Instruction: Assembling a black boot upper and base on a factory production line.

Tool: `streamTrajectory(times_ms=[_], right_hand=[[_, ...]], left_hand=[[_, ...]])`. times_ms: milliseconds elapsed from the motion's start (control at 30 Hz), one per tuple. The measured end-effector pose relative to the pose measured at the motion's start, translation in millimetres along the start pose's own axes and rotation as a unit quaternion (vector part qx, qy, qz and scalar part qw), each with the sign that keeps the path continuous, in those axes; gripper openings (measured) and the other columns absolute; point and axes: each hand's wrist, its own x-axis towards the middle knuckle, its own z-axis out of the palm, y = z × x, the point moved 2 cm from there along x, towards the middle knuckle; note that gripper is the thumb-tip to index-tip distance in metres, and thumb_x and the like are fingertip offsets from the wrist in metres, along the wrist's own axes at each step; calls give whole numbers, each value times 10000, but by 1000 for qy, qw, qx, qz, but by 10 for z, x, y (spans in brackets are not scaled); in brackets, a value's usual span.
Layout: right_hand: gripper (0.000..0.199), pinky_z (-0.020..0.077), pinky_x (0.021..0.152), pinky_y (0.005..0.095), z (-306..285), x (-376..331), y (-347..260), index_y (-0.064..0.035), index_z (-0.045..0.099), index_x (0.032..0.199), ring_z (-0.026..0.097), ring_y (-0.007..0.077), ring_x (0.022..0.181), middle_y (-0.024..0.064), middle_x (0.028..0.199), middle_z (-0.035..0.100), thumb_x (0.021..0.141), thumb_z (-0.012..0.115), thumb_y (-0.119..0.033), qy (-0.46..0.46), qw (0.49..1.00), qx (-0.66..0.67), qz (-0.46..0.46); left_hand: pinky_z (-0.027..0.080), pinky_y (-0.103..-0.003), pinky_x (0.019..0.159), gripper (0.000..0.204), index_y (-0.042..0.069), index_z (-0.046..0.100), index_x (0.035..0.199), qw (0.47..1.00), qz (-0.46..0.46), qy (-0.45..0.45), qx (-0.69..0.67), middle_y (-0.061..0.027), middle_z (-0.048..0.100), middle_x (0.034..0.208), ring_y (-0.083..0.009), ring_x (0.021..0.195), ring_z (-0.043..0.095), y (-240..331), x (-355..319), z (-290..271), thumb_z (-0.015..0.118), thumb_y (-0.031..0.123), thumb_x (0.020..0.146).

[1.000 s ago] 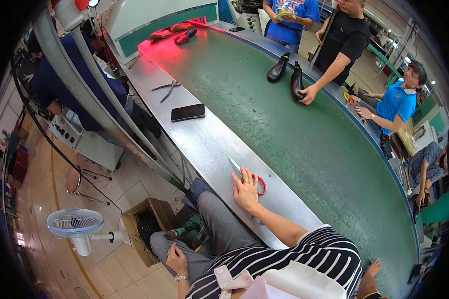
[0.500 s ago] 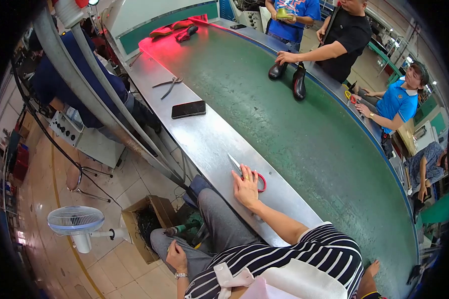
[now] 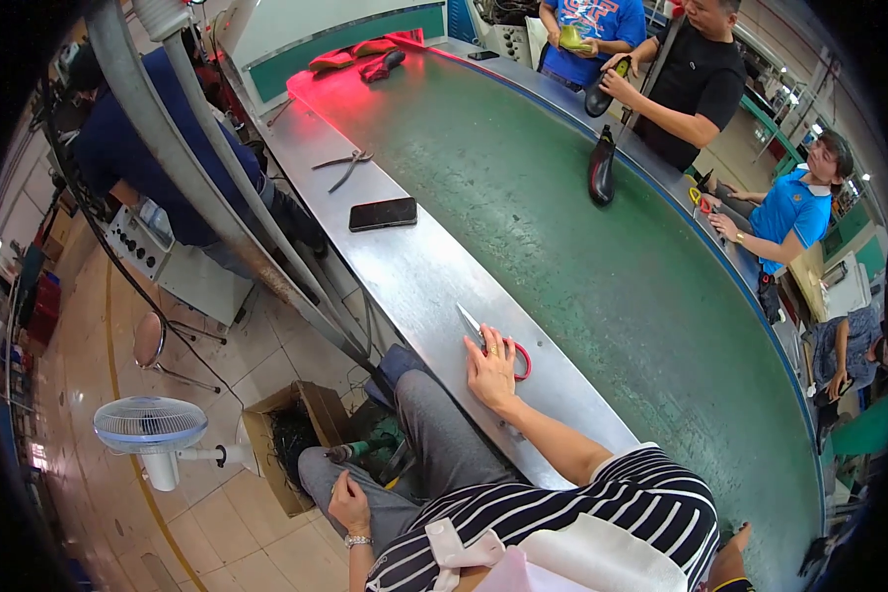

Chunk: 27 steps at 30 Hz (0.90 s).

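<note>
My right hand [image 3: 490, 373] lies on a pair of scissors [image 3: 522, 361] with red handles, on the metal ledge. Its fingers are stretched out over the handles, and the pointed blades stick out beyond them. On my thigh rests my left hand [image 3: 349, 505], its fingers curled in; whether anything is inside cannot be seen. Just beyond it, by my knee, is a green hand tool [image 3: 357, 450] with a dark end. Farther up the ledge lie a black phone [image 3: 383, 214] and pincers [image 3: 344, 168] with their handles apart.
A green conveyor belt [image 3: 562, 286] runs past the ledge, with a black shoe [image 3: 602, 173] on its far side. Across it, a person in black holds another shoe [image 3: 602, 94]. Shoes glow under red light [image 3: 380, 67]. A carton [image 3: 316, 414] and a fan [image 3: 151, 426] stand left.
Across the belt, the person in black has lifted one shoe off it and now holds it in both hands. My hands have stayed in place; the view has shifted slightly.
</note>
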Motion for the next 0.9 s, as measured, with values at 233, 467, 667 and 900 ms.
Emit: streamTrajectory(times_ms=[233,467,667,900], right_hand=[[370,221,1087,564,35,3,18,-140,595,1226,363,326,1323,165,1406,420,857,573,-155,1,1000,9,-7],[370,221,1096,554,33,25,13,-141,606,1225,385,332,1310,182,1401,438,857,589,-177,3,1000,-8,-9],[371,224,1094,560,34,48,3,-134,609,1219,386,335,1308,185,1395,442,850,591,-172,5,1000,-2,-11],[366,223,1095,562,56,64,-4,-131,612,1216,382,332,1311,181,1389,447,853,588,-166,4,1000,-1,-10]], left_hand=[[525,-373,679,172,36,685,993,1000,6,15,-8,-152,697,890,-319,772,668,-36,-6,18,573,68,865],[528,-372,705,179,24,685,995,1000,-1,10,-20,-155,699,903,-318,811,672,-20,5,-12,569,63,864],[529,-369,710,177,19,682,993,1000,1,12,-25,-151,699,907,-317,813,671,-10,30,-17,568,58,863],[527,-369,702,172,25,681,991,999,-2,13,-29,-149,698,915,-312,810,669,-33,27,-31,570,58,864]])
